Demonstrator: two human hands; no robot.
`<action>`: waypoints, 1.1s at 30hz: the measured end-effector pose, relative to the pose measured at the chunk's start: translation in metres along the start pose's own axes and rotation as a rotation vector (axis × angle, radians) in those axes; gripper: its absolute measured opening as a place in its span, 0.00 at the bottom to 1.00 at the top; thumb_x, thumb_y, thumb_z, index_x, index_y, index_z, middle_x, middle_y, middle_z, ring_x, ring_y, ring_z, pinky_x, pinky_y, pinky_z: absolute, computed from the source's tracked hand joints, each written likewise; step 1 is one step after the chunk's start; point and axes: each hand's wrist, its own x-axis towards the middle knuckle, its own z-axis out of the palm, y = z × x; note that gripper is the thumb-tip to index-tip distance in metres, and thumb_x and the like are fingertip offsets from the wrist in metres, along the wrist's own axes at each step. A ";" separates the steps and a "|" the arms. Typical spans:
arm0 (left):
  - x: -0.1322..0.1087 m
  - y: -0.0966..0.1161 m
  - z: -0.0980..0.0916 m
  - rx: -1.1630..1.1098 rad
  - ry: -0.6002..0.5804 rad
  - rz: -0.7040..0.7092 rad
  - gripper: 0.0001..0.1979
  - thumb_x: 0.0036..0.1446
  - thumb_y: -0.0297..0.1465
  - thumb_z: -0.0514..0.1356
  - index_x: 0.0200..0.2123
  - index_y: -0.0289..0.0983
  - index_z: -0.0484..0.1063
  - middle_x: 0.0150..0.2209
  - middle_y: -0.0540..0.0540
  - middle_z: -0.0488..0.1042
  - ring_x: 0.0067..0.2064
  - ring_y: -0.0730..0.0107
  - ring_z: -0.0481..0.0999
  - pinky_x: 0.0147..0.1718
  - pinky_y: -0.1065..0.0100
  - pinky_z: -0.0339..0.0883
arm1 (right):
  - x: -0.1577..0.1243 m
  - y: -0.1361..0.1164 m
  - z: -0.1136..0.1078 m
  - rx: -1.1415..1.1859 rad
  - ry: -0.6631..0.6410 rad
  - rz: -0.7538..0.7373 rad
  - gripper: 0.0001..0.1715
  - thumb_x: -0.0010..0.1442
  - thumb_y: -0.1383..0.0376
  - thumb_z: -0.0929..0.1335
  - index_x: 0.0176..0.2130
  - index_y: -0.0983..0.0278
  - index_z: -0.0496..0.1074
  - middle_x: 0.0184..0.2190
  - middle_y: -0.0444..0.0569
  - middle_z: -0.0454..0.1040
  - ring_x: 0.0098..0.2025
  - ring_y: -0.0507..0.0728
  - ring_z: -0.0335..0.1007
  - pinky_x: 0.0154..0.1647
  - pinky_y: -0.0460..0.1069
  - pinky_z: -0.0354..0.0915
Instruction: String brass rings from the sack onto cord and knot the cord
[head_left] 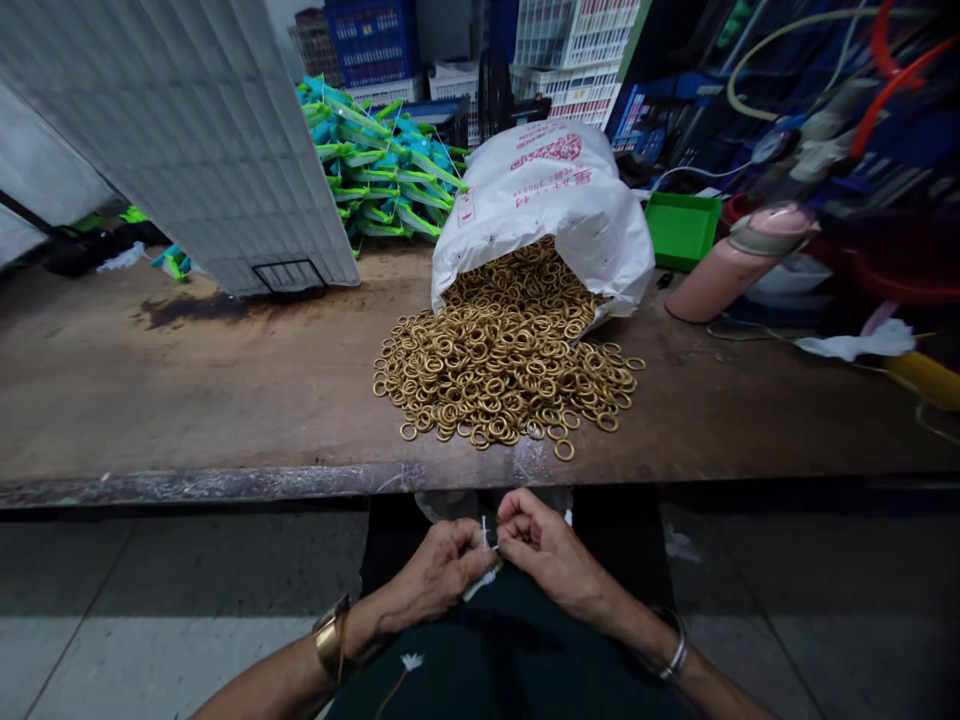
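Just in front of the table edge, low over my lap, my left hand (448,568) pinches a thin white strip (484,530) that sticks up between its fingers. My right hand (551,555) is closed close beside it, thumb and fingertips almost meeting the left ones; what it pinches is too small to make out. A white piece (480,582) shows under the left fingers. Beyond both hands, a heap of gold-coloured rings (502,380) spreads over the wooden table (225,400), spilling from the mouth of a white sack (540,200) with red print.
Left of the sack lie bundled green and blue plastic pieces (390,170), beside a grey ribbed panel (217,130). To the right are a green tray (681,230), a pink bottle (731,265) and red hose (892,90). Stacked crates (371,45) stand behind.
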 end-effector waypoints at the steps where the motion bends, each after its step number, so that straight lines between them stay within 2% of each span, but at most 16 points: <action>1: 0.000 0.000 0.000 -0.004 0.001 -0.005 0.16 0.54 0.41 0.54 0.23 0.36 0.56 0.21 0.55 0.53 0.24 0.78 0.50 0.21 0.73 0.45 | 0.000 0.000 0.000 0.016 0.001 0.014 0.09 0.49 0.69 0.64 0.33 0.62 0.58 0.21 0.37 0.60 0.23 0.47 0.54 0.23 0.43 0.52; 13: 0.002 -0.008 0.001 -0.104 -0.005 0.023 0.15 0.54 0.41 0.54 0.25 0.36 0.58 0.23 0.55 0.54 0.26 0.77 0.51 0.24 0.73 0.48 | 0.002 -0.001 -0.006 0.099 -0.073 0.075 0.09 0.48 0.66 0.67 0.28 0.63 0.59 0.20 0.36 0.57 0.23 0.46 0.51 0.22 0.43 0.48; 20: 0.003 -0.006 0.002 -0.068 0.010 0.002 0.14 0.53 0.39 0.54 0.25 0.36 0.57 0.24 0.54 0.55 0.26 0.77 0.52 0.24 0.73 0.48 | 0.001 -0.001 -0.009 0.076 -0.110 0.061 0.08 0.49 0.68 0.67 0.29 0.63 0.60 0.22 0.37 0.60 0.24 0.46 0.53 0.24 0.42 0.50; 29: 0.004 -0.017 0.004 -0.108 0.061 0.003 0.13 0.51 0.38 0.57 0.24 0.36 0.59 0.20 0.56 0.55 0.23 0.79 0.51 0.21 0.74 0.46 | 0.003 -0.002 -0.012 0.192 -0.161 0.131 0.14 0.45 0.66 0.70 0.28 0.64 0.59 0.23 0.39 0.65 0.24 0.46 0.56 0.25 0.42 0.52; 33: 0.005 -0.015 0.006 -0.144 0.078 -0.015 0.14 0.49 0.39 0.58 0.23 0.36 0.59 0.20 0.57 0.55 0.22 0.80 0.51 0.20 0.75 0.46 | 0.003 0.000 -0.012 0.249 -0.153 0.166 0.16 0.43 0.64 0.71 0.27 0.64 0.59 0.22 0.38 0.65 0.23 0.45 0.56 0.24 0.42 0.51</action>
